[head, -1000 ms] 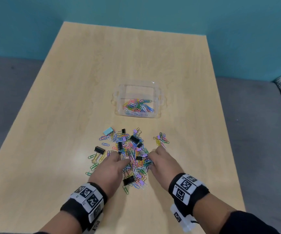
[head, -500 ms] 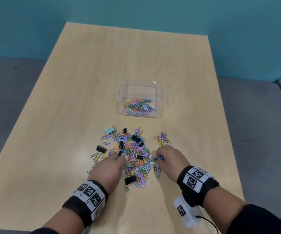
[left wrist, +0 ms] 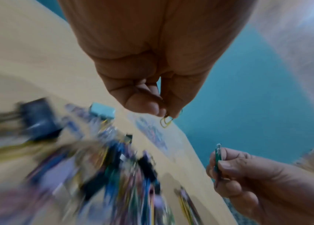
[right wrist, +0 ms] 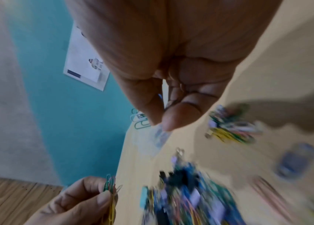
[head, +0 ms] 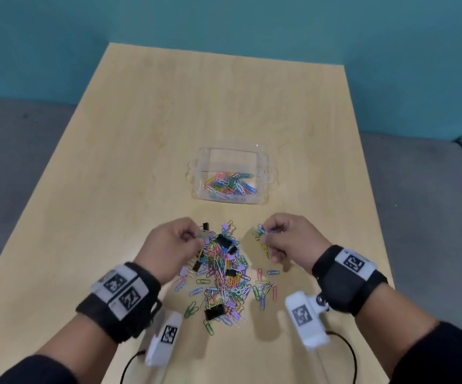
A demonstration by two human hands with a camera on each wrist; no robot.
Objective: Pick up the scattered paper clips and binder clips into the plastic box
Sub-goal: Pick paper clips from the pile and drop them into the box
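Nearest to me are my two wrists with black bands and white tags on them. A big black binder clip (head: pixel 214 311) lies on the table (head: pixel 130 173) between my arms, at the near end of the pile.

Past that is the pile of clips (head: pixel 224 270). It has lots of colored paper clips mixed with small black and purple binder clips. A few loose paper clips (head: pixel 264 291) lie just to the right of the pile.

My left hand (head: pixel 170 245) is up above the left side of the pile. Its fingers are curled in tight. The thumb and fingertips (left wrist: pixel 142 105) pinch a few paper clips, and a yellow paper clip (left wrist: pixel 166 122) sticks out below them. A light blue binder clip (left wrist: pixel 103 112) sits on the table near that hand.

My right hand (head: pixel 288 239) is up above the right side of the pile. Its fingers are curled in too. They pinch a little bunch of paper clips (right wrist: pixel 139 120), green and white ones. I can see a bit of blue between the fingers. A small heap of yellow and green clips (right wrist: pixel 233 130) lies on the table under this hand.

My two hands are apart, with the top of the pile between them.

Farther away is the clear plastic box (head: pixel 263 173). It stands on the table just past my hands. It is open on top. Some colored paper clips (head: pixel 231 184) lie in it, toward its near side.

Behind the table is a blue-green wall.
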